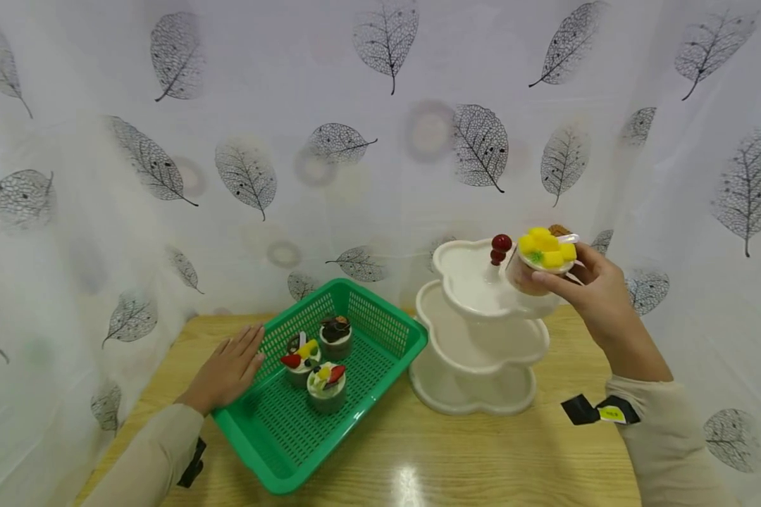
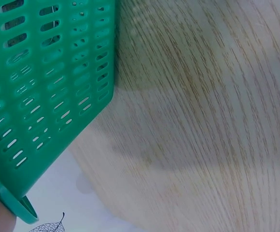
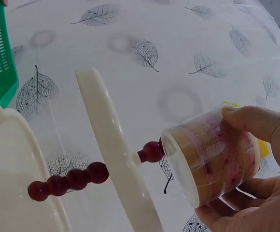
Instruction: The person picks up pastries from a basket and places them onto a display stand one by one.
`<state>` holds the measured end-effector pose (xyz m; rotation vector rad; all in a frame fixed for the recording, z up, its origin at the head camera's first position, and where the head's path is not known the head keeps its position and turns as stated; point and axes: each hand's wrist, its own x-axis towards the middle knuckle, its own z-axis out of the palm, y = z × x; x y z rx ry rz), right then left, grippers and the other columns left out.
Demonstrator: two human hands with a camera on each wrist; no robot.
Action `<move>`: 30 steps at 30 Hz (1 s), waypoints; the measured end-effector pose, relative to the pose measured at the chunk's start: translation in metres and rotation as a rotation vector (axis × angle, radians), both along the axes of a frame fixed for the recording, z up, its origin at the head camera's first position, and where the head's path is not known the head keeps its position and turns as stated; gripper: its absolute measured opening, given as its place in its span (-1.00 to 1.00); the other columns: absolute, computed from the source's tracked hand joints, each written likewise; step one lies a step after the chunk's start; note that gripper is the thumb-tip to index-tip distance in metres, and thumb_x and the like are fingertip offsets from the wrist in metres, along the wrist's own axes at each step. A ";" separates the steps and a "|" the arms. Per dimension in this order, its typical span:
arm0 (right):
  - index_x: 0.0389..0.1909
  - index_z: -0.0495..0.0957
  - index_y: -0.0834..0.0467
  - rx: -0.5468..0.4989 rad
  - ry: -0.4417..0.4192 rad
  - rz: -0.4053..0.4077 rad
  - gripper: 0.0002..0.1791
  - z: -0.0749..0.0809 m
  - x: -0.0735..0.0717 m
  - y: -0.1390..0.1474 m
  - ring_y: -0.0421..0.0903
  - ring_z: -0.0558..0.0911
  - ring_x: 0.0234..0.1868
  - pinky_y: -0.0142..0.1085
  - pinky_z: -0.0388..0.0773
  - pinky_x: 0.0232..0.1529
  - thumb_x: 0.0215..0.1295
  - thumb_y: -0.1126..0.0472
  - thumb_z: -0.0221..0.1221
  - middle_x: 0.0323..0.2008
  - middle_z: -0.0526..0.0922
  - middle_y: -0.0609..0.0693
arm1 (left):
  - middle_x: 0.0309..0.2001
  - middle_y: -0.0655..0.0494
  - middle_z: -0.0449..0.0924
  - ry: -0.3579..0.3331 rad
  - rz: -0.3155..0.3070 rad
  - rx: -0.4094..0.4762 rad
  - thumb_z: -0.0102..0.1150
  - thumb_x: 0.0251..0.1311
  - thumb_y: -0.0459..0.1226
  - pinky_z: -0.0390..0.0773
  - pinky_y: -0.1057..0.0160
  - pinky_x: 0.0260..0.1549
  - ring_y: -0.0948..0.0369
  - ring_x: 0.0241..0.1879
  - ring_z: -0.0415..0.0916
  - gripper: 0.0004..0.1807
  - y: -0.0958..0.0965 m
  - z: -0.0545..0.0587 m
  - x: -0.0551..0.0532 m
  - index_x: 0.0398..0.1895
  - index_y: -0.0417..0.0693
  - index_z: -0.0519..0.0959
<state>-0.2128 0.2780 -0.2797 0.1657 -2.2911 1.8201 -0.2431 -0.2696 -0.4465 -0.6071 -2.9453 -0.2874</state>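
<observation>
My right hand grips a dessert cup topped with yellow cubes, held above the top tier of a white three-tier stand. From the right wrist view, the cup has clear sides showing layered cake; thumb and fingers curl round it, and its base is apart from the tier. My left hand rests with straight fingers on the left rim of a green basket. Inside the basket stand three more dessert cups: one chocolate-topped, two fruit-topped.
A wooden table carries the basket and, to its right, the stand. The stand's red beaded post rises above the top tier, close to the held cup. Behind hangs a white curtain with a leaf print.
</observation>
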 end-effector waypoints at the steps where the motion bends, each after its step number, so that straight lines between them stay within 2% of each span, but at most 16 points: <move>1: 0.49 0.05 0.07 0.002 -0.001 -0.004 -0.13 -0.002 0.000 0.002 -0.17 0.34 0.22 -0.67 0.46 -0.06 0.23 0.23 0.29 0.40 0.14 0.10 | 0.47 -0.22 0.00 -0.004 0.001 0.001 -0.31 0.52 -0.09 -0.07 -0.25 0.36 -0.19 0.44 -0.07 -0.39 0.000 0.000 0.000 0.47 -0.29 0.06; 7: 0.50 0.03 0.09 0.077 -0.025 -0.035 -0.11 -0.013 -0.004 0.009 -0.22 0.37 0.18 -0.69 0.44 -0.07 0.23 0.15 0.30 0.39 0.15 0.13 | 0.48 -0.21 0.00 -0.015 0.007 0.003 -0.29 0.51 -0.10 -0.09 -0.24 0.37 -0.18 0.45 -0.08 -0.39 -0.001 -0.002 0.000 0.47 -0.28 0.05; 13: 0.49 0.04 0.17 0.088 -0.020 -0.040 -0.12 -0.022 -0.008 0.009 -0.26 0.41 0.14 -0.68 0.46 -0.08 0.24 0.15 0.29 0.37 0.17 0.20 | 0.47 -0.22 0.01 -0.011 0.007 0.004 -0.32 0.52 -0.08 -0.08 -0.25 0.36 -0.18 0.45 -0.08 -0.38 0.000 -0.001 0.000 0.47 -0.29 0.06; 23: 0.47 0.07 0.21 0.111 0.001 -0.045 -0.13 -0.028 -0.013 0.008 -0.33 0.46 0.04 -0.64 0.49 -0.10 0.23 0.16 0.30 0.27 0.31 0.12 | 0.46 -0.23 0.05 0.012 0.006 0.002 -0.27 0.51 -0.10 -0.03 -0.26 0.34 -0.20 0.43 -0.03 -0.40 0.001 0.002 0.002 0.46 -0.29 0.09; 25: 0.48 0.05 0.22 0.129 -0.009 -0.051 -0.11 -0.028 -0.013 0.008 -0.31 0.45 0.08 -0.65 0.48 -0.08 0.23 0.13 0.30 0.31 0.29 0.17 | 0.46 -0.22 0.05 0.012 0.008 -0.003 -0.26 0.51 -0.11 -0.03 -0.26 0.35 -0.19 0.43 -0.03 -0.40 0.001 0.002 0.002 0.46 -0.29 0.09; 30: 0.49 -0.02 0.25 0.192 -0.045 -0.065 -0.07 -0.027 -0.012 0.007 -0.11 0.38 0.27 -0.66 0.43 -0.01 0.26 0.04 0.27 0.41 0.16 0.28 | 0.46 -0.22 0.05 0.012 0.013 -0.013 -0.24 0.50 -0.14 -0.02 -0.25 0.35 -0.17 0.44 -0.03 -0.41 0.002 0.004 0.001 0.46 -0.29 0.09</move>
